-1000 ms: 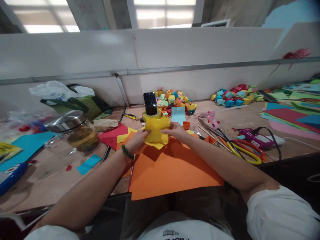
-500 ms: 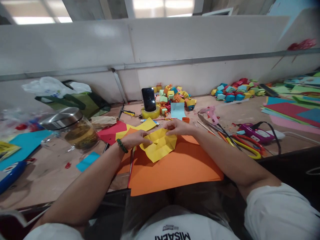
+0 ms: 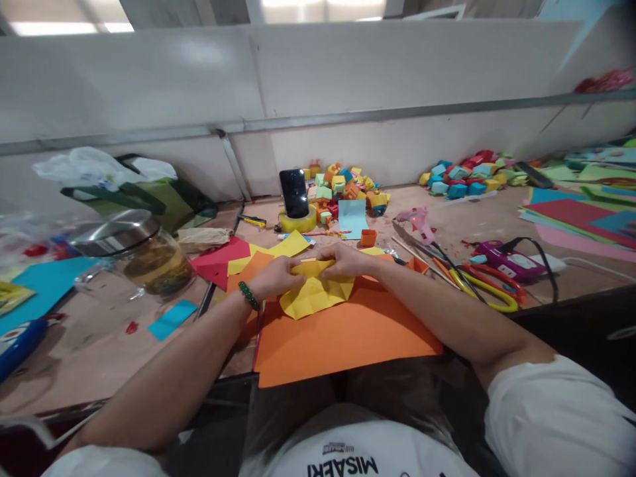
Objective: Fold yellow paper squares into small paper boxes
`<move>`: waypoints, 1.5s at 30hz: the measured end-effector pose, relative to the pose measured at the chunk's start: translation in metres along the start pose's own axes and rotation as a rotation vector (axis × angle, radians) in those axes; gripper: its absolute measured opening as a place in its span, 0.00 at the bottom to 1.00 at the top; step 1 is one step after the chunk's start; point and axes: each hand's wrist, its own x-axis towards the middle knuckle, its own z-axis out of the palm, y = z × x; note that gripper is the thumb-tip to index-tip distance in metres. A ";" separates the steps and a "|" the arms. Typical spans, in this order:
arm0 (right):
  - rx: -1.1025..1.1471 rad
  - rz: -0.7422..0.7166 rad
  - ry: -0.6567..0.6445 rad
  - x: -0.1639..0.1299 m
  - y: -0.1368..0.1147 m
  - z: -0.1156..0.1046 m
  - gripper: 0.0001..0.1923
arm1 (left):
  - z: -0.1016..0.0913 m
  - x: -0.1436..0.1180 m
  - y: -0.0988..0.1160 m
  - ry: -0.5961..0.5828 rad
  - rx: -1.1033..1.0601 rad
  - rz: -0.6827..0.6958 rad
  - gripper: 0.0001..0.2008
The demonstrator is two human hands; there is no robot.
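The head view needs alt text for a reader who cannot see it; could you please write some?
A person's left hand and right hand hold creased yellow paper over an orange sheet on a cluttered worktable. Beyond are a phone and piled colourful blocks; a lidded jar sits left, a pink glue gun right.

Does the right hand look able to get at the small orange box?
Probably yes: the orange box sits just beyond the right hand, with nothing tall between them, though that hand is pinching the yellow paper.
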 end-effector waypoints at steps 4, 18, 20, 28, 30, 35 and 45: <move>0.033 -0.017 -0.007 0.002 0.006 0.002 0.10 | 0.001 0.002 -0.003 0.039 0.046 0.035 0.14; 0.079 -0.024 0.121 -0.006 -0.014 -0.012 0.08 | 0.002 -0.001 0.004 0.076 0.057 0.109 0.18; 0.013 -0.058 0.149 -0.005 -0.014 -0.006 0.09 | 0.003 0.000 0.003 0.069 0.063 0.098 0.18; -0.130 -0.097 0.282 -0.004 -0.018 0.011 0.10 | 0.003 0.001 0.001 0.023 0.002 0.129 0.13; -0.101 -0.129 0.299 -0.005 -0.020 0.010 0.13 | 0.002 0.001 0.001 0.020 -0.061 0.138 0.13; -0.084 -0.185 0.327 -0.009 -0.023 0.009 0.19 | 0.004 0.000 0.000 -0.002 -0.179 0.149 0.17; -0.302 -0.437 0.329 -0.012 -0.027 0.017 0.28 | 0.005 0.002 -0.001 0.016 -0.074 0.254 0.13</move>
